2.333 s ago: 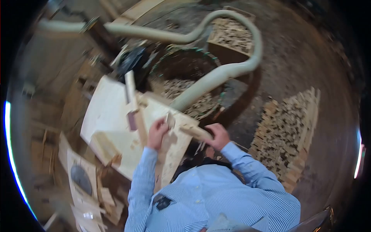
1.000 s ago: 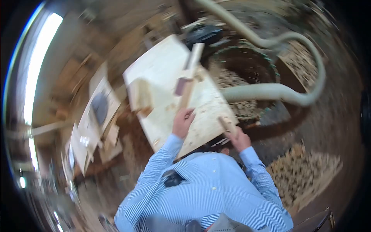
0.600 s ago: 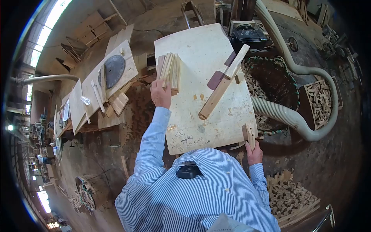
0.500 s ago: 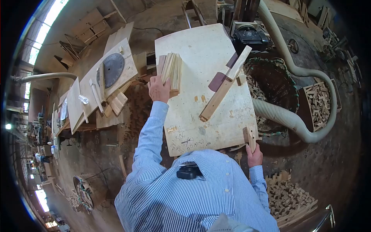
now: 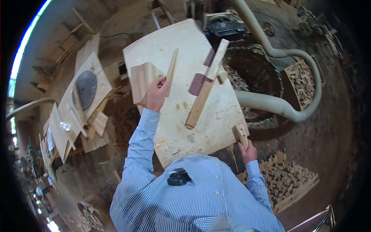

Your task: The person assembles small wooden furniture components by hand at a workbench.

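My left hand is closed around a thin wooden strip, which stands out above the pale plywood table. Beside that hand, to its left, lies a stack of wooden strips. At the table's near right corner my right hand wraps round a small wooden handle with dark holes in it. Between the two hands a long wooden bar lies slantwise on the table, with a maroon-covered piece by it.
A large basket of offcuts stands right of the table, crossed by a thick ribbed hose. More offcuts are piled near my right arm. On the left, another worktable carries a round saw blade.
My left hand has lifted a strip off the stack and moved it right. The camera view has turned, shifting the table leftward. My right hand keeps hold of the handle.
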### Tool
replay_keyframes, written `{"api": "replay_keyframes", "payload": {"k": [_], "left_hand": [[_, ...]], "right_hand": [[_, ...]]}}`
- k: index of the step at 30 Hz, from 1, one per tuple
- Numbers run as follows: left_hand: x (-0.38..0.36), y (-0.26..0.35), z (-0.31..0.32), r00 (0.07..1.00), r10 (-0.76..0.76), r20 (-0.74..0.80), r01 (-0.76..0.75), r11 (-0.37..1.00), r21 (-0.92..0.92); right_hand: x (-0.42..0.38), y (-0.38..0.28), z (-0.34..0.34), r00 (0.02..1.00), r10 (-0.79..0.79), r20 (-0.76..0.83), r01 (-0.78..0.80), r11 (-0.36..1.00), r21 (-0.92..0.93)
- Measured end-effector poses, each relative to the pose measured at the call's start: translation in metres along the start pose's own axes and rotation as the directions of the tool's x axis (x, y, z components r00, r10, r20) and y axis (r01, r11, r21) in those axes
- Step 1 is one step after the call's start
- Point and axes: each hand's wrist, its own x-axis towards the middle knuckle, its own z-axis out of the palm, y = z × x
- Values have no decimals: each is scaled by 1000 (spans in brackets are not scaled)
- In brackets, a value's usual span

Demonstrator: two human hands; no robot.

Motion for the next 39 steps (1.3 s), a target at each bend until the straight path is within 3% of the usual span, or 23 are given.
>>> {"api": "replay_keyframes", "payload": {"k": [3, 4, 6, 9, 16, 21, 27, 34, 39], "left_hand": [[23, -19, 55, 962, 260, 86, -271, 862, 428], [33, -24, 72, 961, 262, 89, -275, 864, 421], [56, -38, 105, 944, 304, 125, -312, 708, 633], [71, -36, 142, 943, 305, 133, -299, 601, 741], [74, -29, 171, 930, 283, 237, -350, 475, 807], [74, -26, 167, 951, 158, 264, -307, 566, 766], [101, -60, 171, 938, 200, 284, -345, 627, 698], [114, -73, 171, 905, 244, 350, -426, 529, 734], [115, -74, 168, 929, 189, 319, -367, 586, 723]], "right_hand": [[1, -8, -4, 995, 75, 61, -74, 997, -13], [1, -9, -4, 996, 77, 54, -76, 997, -16], [1, -9, -3, 999, 41, 35, -40, 999, -18], [-1, -11, -5, 997, 73, 37, -71, 996, -43], [-1, -7, -3, 998, 60, 21, -59, 997, -51], [-1, -2, -3, 999, 44, 25, -43, 998, -44], [-1, -5, -7, 997, 66, 49, -64, 997, -49], [0, 3, -5, 994, 52, 93, -47, 997, -56], [2, 1, -11, 988, 62, 144, -57, 998, -36]]}}
